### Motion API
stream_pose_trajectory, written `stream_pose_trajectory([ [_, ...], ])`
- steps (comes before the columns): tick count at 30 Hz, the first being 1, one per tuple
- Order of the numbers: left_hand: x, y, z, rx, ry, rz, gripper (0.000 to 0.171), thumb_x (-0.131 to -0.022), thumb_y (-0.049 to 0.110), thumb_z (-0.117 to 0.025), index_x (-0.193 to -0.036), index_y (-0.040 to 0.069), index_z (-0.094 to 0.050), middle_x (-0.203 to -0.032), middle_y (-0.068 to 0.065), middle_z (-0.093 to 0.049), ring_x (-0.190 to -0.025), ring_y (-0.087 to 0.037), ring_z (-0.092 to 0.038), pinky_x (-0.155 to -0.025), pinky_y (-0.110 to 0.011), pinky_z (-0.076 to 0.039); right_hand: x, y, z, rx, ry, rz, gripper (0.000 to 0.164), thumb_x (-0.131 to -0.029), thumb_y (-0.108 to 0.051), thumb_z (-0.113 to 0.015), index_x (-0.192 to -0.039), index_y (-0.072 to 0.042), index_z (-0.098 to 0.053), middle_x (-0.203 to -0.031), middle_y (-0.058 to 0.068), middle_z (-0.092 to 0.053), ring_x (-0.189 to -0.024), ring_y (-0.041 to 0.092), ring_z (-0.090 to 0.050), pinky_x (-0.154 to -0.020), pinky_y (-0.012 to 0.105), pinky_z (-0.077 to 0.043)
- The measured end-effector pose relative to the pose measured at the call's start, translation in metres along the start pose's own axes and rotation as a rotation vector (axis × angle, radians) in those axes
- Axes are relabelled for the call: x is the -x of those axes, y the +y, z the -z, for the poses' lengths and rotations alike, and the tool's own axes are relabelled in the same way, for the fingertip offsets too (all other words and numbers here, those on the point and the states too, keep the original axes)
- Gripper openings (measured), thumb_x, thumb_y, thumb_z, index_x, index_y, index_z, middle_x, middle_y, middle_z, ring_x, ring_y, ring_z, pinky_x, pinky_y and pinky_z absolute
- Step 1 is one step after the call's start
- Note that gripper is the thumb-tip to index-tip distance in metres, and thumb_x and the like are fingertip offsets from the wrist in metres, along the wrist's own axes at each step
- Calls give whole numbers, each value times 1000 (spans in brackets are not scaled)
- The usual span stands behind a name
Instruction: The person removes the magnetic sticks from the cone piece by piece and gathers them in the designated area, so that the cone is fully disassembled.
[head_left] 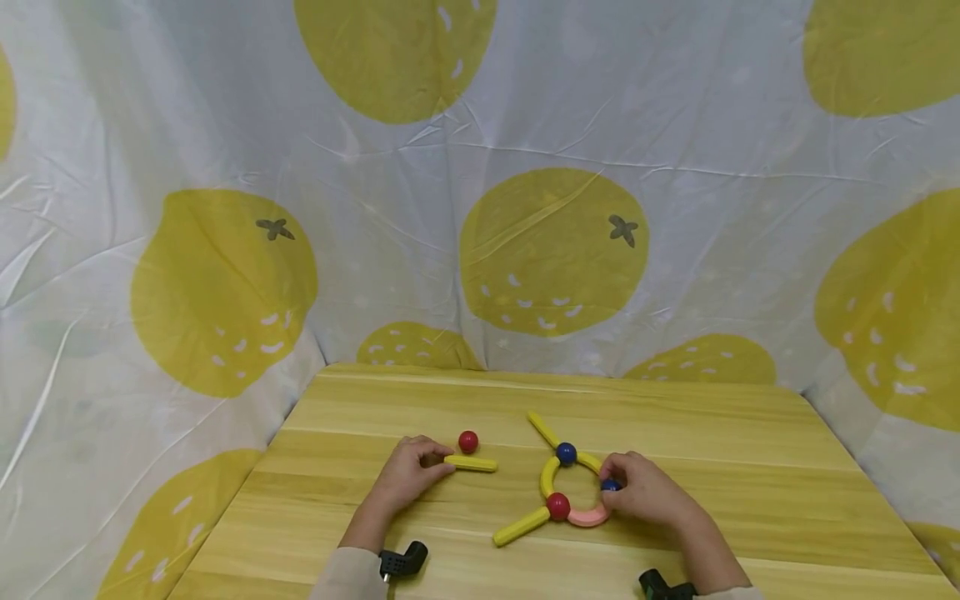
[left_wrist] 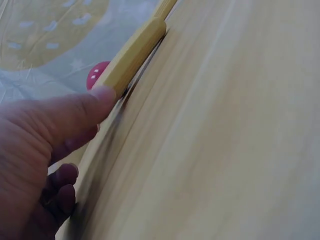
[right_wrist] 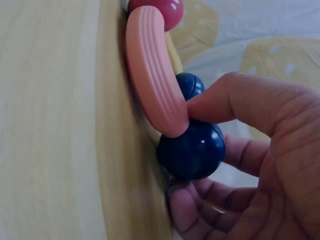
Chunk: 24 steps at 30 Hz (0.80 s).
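– What is the left hand (head_left: 411,475) holding?
– It pinches one end of a yellow stick (head_left: 472,464) between thumb and fingers. The red bead (head_left: 468,441) sits just beyond it; whether the two touch, I can't tell
– And the right hand (head_left: 648,490)?
– Its thumb and fingers grip the right blue ball (head_left: 611,486), at the ring's right side. The wrist view shows the pink arc (head_left: 588,517) against that ball, the thumb at their joint
– What else makes up the ring?
– The pink arc runs to a red ball (head_left: 558,506) at the near left; the left arc (head_left: 549,477), yellow, joins that to the far blue ball (head_left: 566,453). The far arc (head_left: 589,461), also yellow, runs from there towards the right hand, which hides its end
– Anything sticking out?
– A far rod (head_left: 543,428) from the far blue ball and a near rod (head_left: 521,527) from the red ball, both yellow, over the wooden table (head_left: 772,475)
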<state>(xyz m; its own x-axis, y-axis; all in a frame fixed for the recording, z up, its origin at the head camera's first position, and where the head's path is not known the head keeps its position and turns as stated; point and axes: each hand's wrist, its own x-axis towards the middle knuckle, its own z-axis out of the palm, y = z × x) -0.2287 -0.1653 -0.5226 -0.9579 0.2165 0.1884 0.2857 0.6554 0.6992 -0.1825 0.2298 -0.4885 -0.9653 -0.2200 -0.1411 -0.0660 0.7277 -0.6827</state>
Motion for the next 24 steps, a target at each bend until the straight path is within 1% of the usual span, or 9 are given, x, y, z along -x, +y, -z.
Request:
stream_pose_trajectory([
  [3, 0, -1, -1, -45, 11, 5, 15, -84, 23, -85, -99, 20, -81, -98, 8, -73, -88, -10, -49, -77, -26, -42, 1, 1, 3, -8, -29, 4, 23, -77, -14, -79, -95, -12, -65, -88, 4, -57, -81, 19, -49, -70, 32, -41],
  [7, -1, -2, -3, -67, 10, 21, 17, -85, 23, -84, -101, 23, -81, -99, 10, -73, -86, -9, -48, -76, -25, -42, 5, 3, 6, -39, -66, 3, 25, -80, -19, -80, -98, -11, -64, -78, 2, -56, -71, 18, -51, -60, 29, -40],
  [12, -1, -3, -4, -56, 14, 27, 17, -84, 24, -84, -101, 23, -80, -99, 9, -73, -86, -9, -47, -75, -25, -42, 9, 4, 12, -68, -111, 9, 28, -80, -21, -82, -97, -11, -63, -72, 0, -52, -66, 16, -49, -58, 26, -38],
  [16, -1, -4, -4, -49, 18, 25, 18, -84, 25, -85, -101, 23, -80, -100, 9, -74, -88, -9, -49, -77, -26, -43, 11, 4, 15, -75, -142, 14, 30, -81, -23, -82, -98, -10, -62, -72, 0, -53, -65, 15, -48, -57, 26, -38],
  [19, -1, -4, -4, -45, 15, 23, 19, -83, 26, -86, -101, 23, -80, -100, 10, -73, -90, -9, -50, -79, -26, -44, 12, 3, 16, -48, -122, -11, 33, -82, -26, -83, -101, -10, -62, -74, 2, -55, -64, 17, -51, -57, 28, -39],
  [22, -1, -4, -4, -37, 11, 28, 24, -81, 31, -87, -103, 22, -79, -102, 10, -72, -93, -10, -53, -84, -30, -47, 13, -4, 17, -2, -55, -44, 36, -83, -28, -84, -106, -11, -62, -78, 3, -58, -66, 19, -53, -58, 31, -41],
  [24, 0, -4, -4, -19, 14, 38, 29, -80, 34, -88, -105, 21, -77, -102, 9, -70, -93, -11, -54, -85, -32, -47, 12, -10, 17, 1, -12, -32, 36, -85, -27, -83, -111, -11, -64, -84, 5, -59, -70, 19, -54, -60, 31, -44],
])
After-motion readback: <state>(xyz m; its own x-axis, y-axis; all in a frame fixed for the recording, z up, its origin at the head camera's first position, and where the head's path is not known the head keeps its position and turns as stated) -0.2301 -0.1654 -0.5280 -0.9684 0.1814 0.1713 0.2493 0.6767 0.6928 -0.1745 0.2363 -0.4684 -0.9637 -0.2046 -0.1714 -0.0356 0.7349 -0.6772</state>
